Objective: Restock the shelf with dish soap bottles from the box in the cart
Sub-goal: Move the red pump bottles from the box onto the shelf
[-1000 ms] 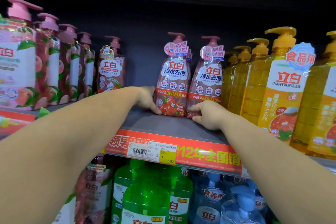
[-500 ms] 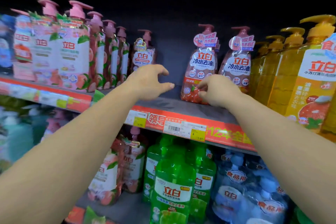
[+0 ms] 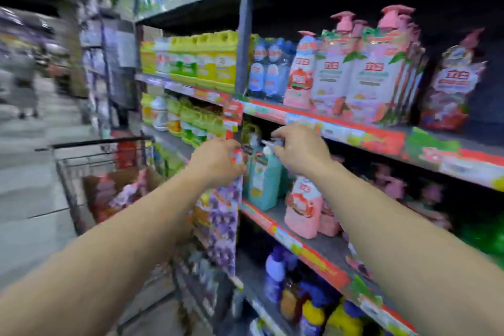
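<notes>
Dish soap bottles [image 3: 128,194] sit in the box [image 3: 109,185] in the cart [image 3: 81,161], lower left of centre in the frame, and that is where I judge the next reach has to go. From both hands the box lies to the left and below. My left hand [image 3: 218,165] is clearly the nearer one, hanging just right of the cart's far rim; my right hand [image 3: 298,148] is further right, in front of the shelf [image 3: 368,139] edge. The picture is smeared with motion, so I cannot make out which way the bottles' long axes run in the box; they read only as pink and red shapes leaning inside brown card.

The left hand shows me its back, fingers curled under, and I cannot tell whether it holds anything. The right hand has its fingers loosely bent with the thumb forward, near a teal bottle [image 3: 263,177] and its pump top on the lower shelf; contact is not clear, and I cannot tell if it grips.

The cart is dark wire mesh with a black handle bar. The pink pump bottles [image 3: 362,73] in the upper right are glossy plastic with printed sleeves and moulded pump heads, likely slick to grasp. Shelf edges carry red paper price strips.
</notes>
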### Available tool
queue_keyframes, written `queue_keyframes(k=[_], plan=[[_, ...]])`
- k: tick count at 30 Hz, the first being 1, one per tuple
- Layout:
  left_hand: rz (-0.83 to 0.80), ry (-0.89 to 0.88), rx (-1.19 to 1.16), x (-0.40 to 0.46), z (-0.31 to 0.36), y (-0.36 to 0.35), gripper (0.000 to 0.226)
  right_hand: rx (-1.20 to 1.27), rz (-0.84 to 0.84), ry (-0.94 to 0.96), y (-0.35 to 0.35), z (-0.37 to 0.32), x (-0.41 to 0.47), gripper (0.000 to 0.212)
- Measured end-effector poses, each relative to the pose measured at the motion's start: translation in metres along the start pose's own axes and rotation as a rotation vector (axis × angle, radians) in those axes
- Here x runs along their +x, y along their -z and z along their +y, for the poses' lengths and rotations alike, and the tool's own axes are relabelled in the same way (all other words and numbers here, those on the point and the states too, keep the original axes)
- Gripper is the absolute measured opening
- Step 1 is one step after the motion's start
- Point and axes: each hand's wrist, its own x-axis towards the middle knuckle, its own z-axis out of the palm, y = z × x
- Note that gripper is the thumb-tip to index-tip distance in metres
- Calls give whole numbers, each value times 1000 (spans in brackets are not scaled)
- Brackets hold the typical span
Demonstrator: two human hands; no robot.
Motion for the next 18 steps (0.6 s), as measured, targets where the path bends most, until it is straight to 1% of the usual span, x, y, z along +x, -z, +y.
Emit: queue_keyframes(k=[2, 4, 6, 9, 13, 18], plan=[[-46, 100, 83, -21, -62, 7, 64, 34, -104, 62, -48, -58, 10, 35], [-76, 211, 134, -43, -117, 13, 59, 51, -201, 118, -89, -112, 17, 38], [-110, 321, 152, -63, -163, 17, 57, 85, -270, 165, -127, -157, 23, 38], [-139, 451, 155, -83, -225, 19, 63, 137, -364, 212, -174, -210, 31, 40], [-145, 578, 83, -88, -297, 6, 66, 167, -461, 242, -231, -252, 48, 44], [-157, 650, 52, -64, -351, -18, 72, 211, -522, 240, -299, -270, 87, 46]])
